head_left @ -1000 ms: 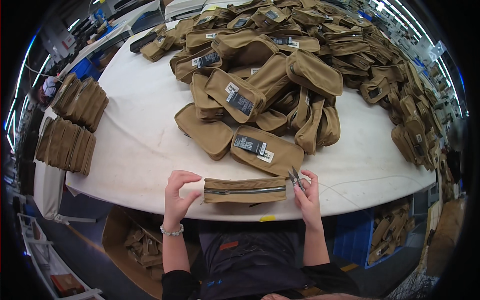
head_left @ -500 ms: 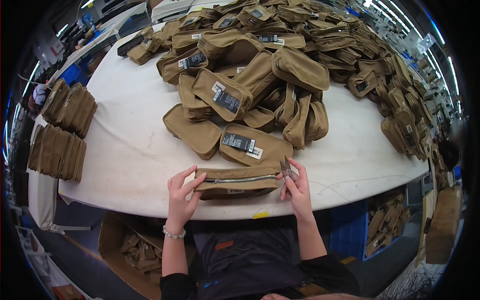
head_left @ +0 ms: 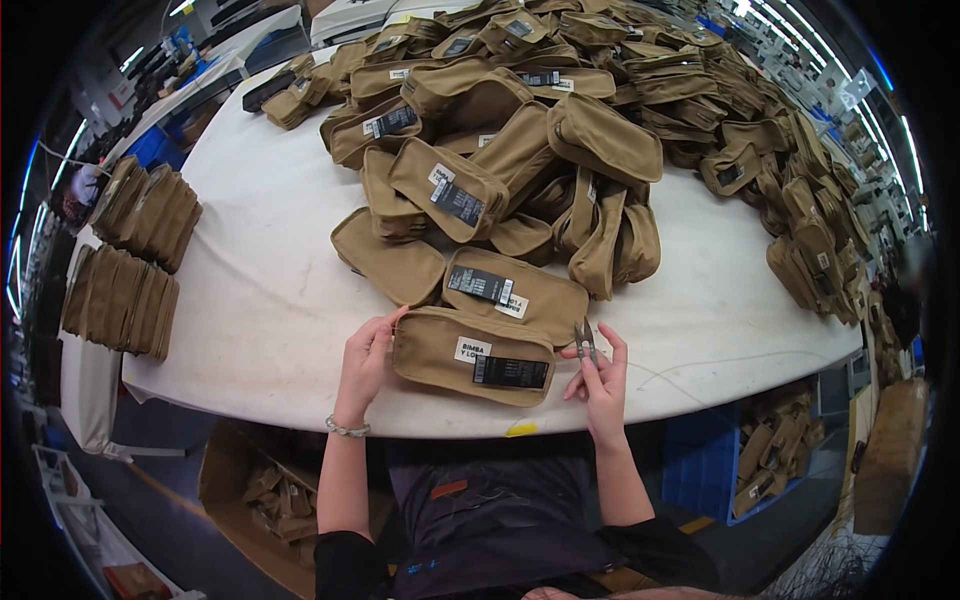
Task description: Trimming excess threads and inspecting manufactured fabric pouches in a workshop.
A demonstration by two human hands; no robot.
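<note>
Close to the table's front edge, a tan fabric pouch (head_left: 430,358) shows its broad face, with a white label and a black tag on it. My left hand (head_left: 366,358) is closed on its left end, thumb and fingers pinching the upper corner. At its right end, my right hand (head_left: 603,388) holds small thread snips (head_left: 586,340), blades pointing up and away from me. Some fingers of this hand lie by the pouch's right edge; whether they grip it is unclear. Just beyond lies another tagged tan pouch (head_left: 540,297), and a plain-faced one (head_left: 388,258) to its left.
A large heap of tan pouches (head_left: 690,90) covers the table's far side and right edge. Stacked pouches (head_left: 118,300) stand at the left. Below the table are a cardboard box (head_left: 225,480) and a blue bin (head_left: 700,460), both holding pouches. Loose thread (head_left: 700,372) lies at right.
The pouch has turned from its zipper side to its labelled broad face. My left hand has shifted slightly left along with its end. The snips stay in my right hand.
</note>
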